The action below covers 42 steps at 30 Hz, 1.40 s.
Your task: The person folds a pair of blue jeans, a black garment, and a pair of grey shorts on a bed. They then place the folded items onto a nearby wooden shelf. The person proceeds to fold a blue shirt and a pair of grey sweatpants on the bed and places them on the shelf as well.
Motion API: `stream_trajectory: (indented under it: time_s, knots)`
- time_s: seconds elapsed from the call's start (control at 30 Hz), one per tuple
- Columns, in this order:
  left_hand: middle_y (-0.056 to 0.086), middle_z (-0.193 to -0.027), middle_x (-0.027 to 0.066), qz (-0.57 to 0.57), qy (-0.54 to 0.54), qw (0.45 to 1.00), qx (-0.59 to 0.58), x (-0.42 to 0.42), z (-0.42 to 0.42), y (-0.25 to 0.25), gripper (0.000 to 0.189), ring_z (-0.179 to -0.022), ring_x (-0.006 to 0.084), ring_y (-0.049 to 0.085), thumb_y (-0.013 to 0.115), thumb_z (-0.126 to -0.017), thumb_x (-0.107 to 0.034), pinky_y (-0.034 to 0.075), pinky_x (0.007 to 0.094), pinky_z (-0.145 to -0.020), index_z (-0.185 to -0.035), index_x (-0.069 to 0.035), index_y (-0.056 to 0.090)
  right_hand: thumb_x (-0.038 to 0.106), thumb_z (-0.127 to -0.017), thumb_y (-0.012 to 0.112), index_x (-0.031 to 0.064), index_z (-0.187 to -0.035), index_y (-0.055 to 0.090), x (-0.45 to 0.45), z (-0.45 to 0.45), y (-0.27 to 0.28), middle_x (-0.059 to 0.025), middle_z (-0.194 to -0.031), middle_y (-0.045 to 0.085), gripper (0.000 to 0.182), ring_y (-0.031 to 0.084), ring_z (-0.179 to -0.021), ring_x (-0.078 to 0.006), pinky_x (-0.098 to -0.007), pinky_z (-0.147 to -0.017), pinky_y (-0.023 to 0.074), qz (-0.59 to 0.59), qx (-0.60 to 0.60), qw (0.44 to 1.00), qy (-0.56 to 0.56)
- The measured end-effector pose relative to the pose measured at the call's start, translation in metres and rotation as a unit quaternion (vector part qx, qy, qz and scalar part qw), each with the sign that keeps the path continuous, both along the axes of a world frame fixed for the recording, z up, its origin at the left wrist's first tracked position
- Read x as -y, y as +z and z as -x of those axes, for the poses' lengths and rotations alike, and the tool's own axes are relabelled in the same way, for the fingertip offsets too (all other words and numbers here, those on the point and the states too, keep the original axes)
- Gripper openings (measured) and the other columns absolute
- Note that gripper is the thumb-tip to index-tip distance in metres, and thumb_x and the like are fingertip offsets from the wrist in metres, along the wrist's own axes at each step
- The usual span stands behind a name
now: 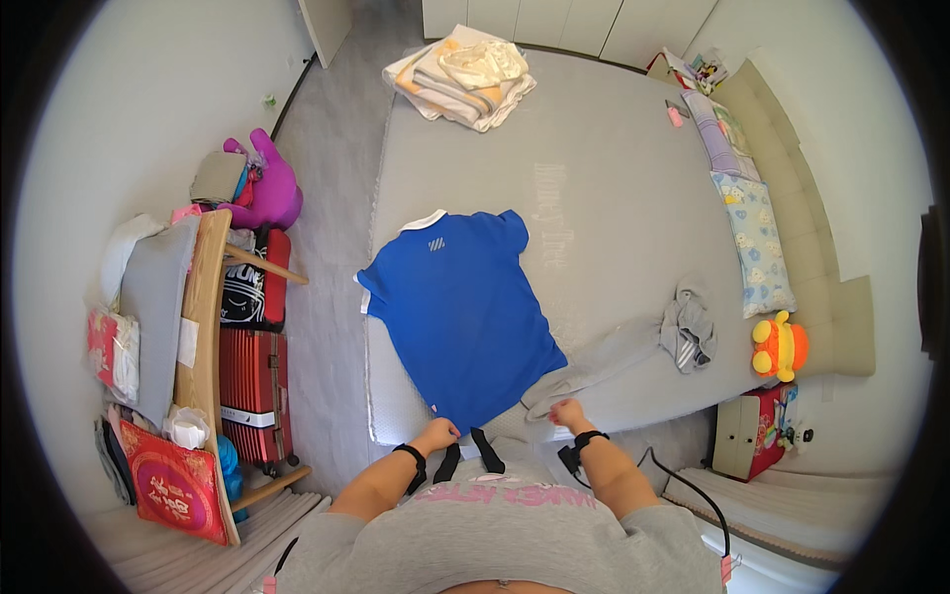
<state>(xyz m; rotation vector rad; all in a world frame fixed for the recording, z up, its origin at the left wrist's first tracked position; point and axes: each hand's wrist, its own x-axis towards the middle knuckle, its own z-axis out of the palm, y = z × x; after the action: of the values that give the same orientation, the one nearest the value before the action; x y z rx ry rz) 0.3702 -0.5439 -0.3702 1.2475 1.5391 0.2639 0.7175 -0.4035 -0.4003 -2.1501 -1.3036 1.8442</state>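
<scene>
A blue polo shirt [467,312] with a white collar lies spread on the grey mattress [616,193], its collar pointing away from me. At the shirt's lower left hem is my left hand [442,431]; whether its fingers pinch the fabric is too small to tell. My right hand [568,413] is to the right of the hem, by the near end of a grey garment [594,356]. That garment stretches to the right and ends in a bunched part with white stripes. Whether the right fingers hold its cloth is unclear. Both wrists wear black straps.
Folded bedding [460,82] sits at the mattress's far left corner. Pillows [755,245] and an orange and yellow plush toy [781,347] line the headboard side. Left of the bed, across a strip of floor, stand a red suitcase [252,386] and a wooden table [200,297] bearing cloth items.
</scene>
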Motion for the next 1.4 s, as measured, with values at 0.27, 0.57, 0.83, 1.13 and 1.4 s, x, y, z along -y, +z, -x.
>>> stream_trajectory:
  time_s: [0.27,0.57,0.83,1.13,1.4]
  knots:
    - [0.065,-0.081,0.0028,0.209,0.06,0.927,0.307,-0.049,-0.019,0.018,0.018,-0.072,0.01,0.06,0.062,-0.082,-0.014,0.05,0.0231,-0.066,-0.095,-0.003,0.067,0.055,-0.085,0.05,-0.007,-0.104,0.054,0.035,0.145,0.066,-0.0193,-0.097,0.062,0.065,0.064,-0.085,-0.0281,-0.0387,-0.078,0.0525,0.437,-0.227,0.864,-0.102]
    - [0.062,-0.088,0.006,0.235,0.32,0.882,0.254,-0.077,0.116,-0.041,0.047,-0.082,0.0153,0.06,0.061,-0.083,-0.047,0.05,0.0277,-0.074,-0.093,-0.002,0.063,-0.001,-0.078,0.065,-0.0075,-0.105,0.048,0.083,0.211,0.022,-0.0162,-0.094,0.059,0.033,0.063,-0.074,-0.0264,-0.035,-0.062,0.0562,0.237,-0.285,0.842,-0.392]
    - [0.06,-0.105,0.0136,0.044,0.684,0.584,0.436,-0.187,0.234,-0.094,0.056,-0.1,0.0227,0.057,0.07,-0.077,-0.043,0.044,0.0349,-0.093,-0.109,0.001,0.053,0.009,-0.079,0.07,-0.0036,-0.095,0.054,0.129,0.193,0.022,-0.0117,-0.081,0.06,0.026,0.061,-0.07,-0.0217,-0.0311,-0.061,0.0545,0.293,-0.235,0.835,-0.403]
    - [0.063,-0.1,0.0067,-0.052,0.619,0.757,0.202,-0.162,0.285,-0.057,0.03,-0.086,0.0182,0.063,0.063,-0.083,-0.011,0.052,0.0295,-0.071,-0.111,-0.004,0.055,0.008,-0.08,0.067,0.0003,-0.091,0.06,0.155,0.182,0.008,-0.0091,-0.08,0.064,0.015,0.062,-0.063,-0.0183,-0.0281,-0.057,0.0548,0.318,-0.225,0.848,-0.36]
    - [0.062,-0.093,0.0067,-0.139,0.563,0.812,0.059,-0.097,0.276,-0.03,0.022,-0.081,0.016,0.06,0.062,-0.079,-0.007,0.048,0.0283,-0.07,-0.1,0.0,0.058,0.004,-0.078,0.066,-0.0042,-0.108,0.052,0.164,0.162,0.041,-0.013,-0.078,0.063,0.034,0.064,-0.061,-0.0175,-0.0299,-0.053,0.0565,0.253,-0.052,0.912,-0.32]
